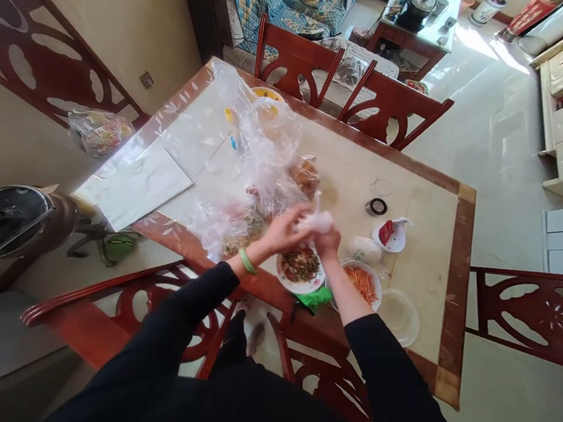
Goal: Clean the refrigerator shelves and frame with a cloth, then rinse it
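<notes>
Over the table's near side, my right hand [327, 241] is closed around a crumpled, whitish translucent plastic bag [319, 222]. My left hand [282, 231], with a pale green bangle on its wrist, curls its fingers and thumb on the bag's left side. Just below both hands sits a flowered plate [305, 286] of dark chopped food with green bits. To the right stands a bowl [377, 293] of shredded orange food, partly hidden by my right forearm. A large heap of clear plastic [268, 142] lies beyond my left hand, beside a bag of brown food [305, 176].
A white bowl with a red packet [386, 233], a roll of tape [376, 207] and a clear round dish [400, 317] are at the right. A white board [136, 185] overhangs the left edge. Wooden chairs [300, 58] surround the table [426, 216]. Green plastic [315, 298] lies at the near edge.
</notes>
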Demonstrator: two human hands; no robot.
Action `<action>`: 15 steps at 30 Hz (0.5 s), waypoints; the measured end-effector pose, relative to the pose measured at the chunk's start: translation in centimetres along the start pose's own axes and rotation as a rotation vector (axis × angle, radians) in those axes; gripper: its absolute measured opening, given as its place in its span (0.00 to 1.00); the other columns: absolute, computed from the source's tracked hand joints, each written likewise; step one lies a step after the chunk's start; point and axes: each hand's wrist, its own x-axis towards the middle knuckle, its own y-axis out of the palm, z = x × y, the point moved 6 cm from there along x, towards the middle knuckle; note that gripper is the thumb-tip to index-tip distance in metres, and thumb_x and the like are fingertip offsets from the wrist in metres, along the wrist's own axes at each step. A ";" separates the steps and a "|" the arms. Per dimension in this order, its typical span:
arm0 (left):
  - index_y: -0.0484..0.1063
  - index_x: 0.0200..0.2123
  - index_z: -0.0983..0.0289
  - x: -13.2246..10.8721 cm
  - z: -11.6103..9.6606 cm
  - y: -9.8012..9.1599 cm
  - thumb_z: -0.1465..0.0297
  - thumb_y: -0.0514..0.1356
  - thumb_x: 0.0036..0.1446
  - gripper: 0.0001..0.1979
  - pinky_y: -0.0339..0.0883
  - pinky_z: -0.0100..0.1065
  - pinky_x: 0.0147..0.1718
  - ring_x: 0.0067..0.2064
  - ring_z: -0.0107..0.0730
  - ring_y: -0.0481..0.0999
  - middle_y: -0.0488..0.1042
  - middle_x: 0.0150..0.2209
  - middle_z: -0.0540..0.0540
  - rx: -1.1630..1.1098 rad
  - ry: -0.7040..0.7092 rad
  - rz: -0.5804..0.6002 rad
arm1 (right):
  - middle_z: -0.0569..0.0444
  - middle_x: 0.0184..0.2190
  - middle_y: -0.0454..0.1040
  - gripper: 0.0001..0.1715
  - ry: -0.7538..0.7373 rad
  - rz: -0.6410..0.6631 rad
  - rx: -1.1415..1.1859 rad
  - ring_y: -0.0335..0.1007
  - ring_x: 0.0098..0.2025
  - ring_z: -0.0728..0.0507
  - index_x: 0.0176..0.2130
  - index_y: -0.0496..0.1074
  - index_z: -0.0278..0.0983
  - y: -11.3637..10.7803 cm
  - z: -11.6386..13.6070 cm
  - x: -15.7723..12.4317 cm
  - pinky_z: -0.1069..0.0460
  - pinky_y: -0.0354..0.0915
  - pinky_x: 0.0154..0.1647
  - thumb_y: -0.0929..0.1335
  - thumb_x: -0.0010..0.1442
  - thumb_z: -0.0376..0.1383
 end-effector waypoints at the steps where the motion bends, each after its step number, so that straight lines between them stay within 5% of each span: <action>1: 0.74 0.52 0.61 0.9 0.7 -2.2 0.61 0.68 0.56 0.21 0.74 0.39 0.46 0.44 0.38 0.78 0.78 0.48 0.60 0.011 -0.022 -0.106 | 0.39 0.44 0.81 0.16 0.109 -0.046 0.082 0.79 0.50 0.34 0.42 0.74 0.32 -0.1 -1.0 1.0 0.41 0.76 0.52 0.70 0.56 0.40; 4: 0.67 0.57 0.64 3.8 2.1 -9.1 0.60 0.59 0.65 0.21 0.72 0.46 0.51 0.54 0.46 0.74 0.70 0.58 0.69 0.066 -0.097 -0.460 | 0.43 0.42 0.80 0.16 0.348 -0.191 0.318 0.80 0.44 0.37 0.42 0.71 0.34 -1.9 -3.1 2.1 0.46 0.78 0.39 0.68 0.55 0.41; 7: 0.65 0.63 0.62 7.0 -0.4 -13.6 0.60 0.65 0.62 0.29 0.64 0.49 0.63 0.70 0.53 0.61 0.58 0.70 0.68 0.187 0.066 -0.630 | 0.50 0.44 0.79 0.16 0.413 -0.254 0.547 0.80 0.43 0.44 0.43 0.70 0.38 -4.4 -2.4 3.3 0.51 0.78 0.36 0.69 0.53 0.39; 9: 0.62 0.68 0.59 9.7 -2.8 -14.7 0.58 0.66 0.61 0.35 0.50 0.51 0.72 0.76 0.52 0.49 0.52 0.75 0.62 0.307 0.214 -0.558 | 0.56 0.43 0.79 0.17 0.356 -0.253 0.740 0.79 0.42 0.47 0.43 0.70 0.41 -5.7 0.0 4.9 0.53 0.78 0.36 0.71 0.51 0.38; 11: 0.57 0.71 0.60 12.7 -3.3 -15.9 0.54 0.66 0.62 0.40 0.36 0.53 0.76 0.78 0.51 0.43 0.49 0.77 0.62 0.320 0.158 -0.520 | 0.59 0.41 0.78 0.17 0.233 -0.191 0.913 0.78 0.41 0.48 0.41 0.71 0.42 -6.5 3.8 6.8 0.54 0.78 0.35 0.73 0.49 0.37; 13: 0.58 0.69 0.66 15.1 -1.8 -17.2 0.56 0.70 0.58 0.43 0.38 0.53 0.75 0.77 0.53 0.47 0.53 0.75 0.69 0.130 -0.066 -0.572 | 0.60 0.38 0.77 0.16 0.124 -0.055 0.990 0.78 0.40 0.48 0.40 0.71 0.41 -6.5 8.4 8.2 0.53 0.78 0.35 0.74 0.50 0.37; 15: 0.68 0.60 0.71 16.4 0.0 -17.2 0.62 0.73 0.53 0.36 0.52 0.55 0.72 0.72 0.58 0.61 0.65 0.67 0.74 -0.099 -0.222 -0.568 | 0.59 0.37 0.77 0.14 0.084 0.138 0.991 0.78 0.39 0.47 0.38 0.71 0.40 -5.5 12.9 8.6 0.52 0.79 0.37 0.74 0.51 0.37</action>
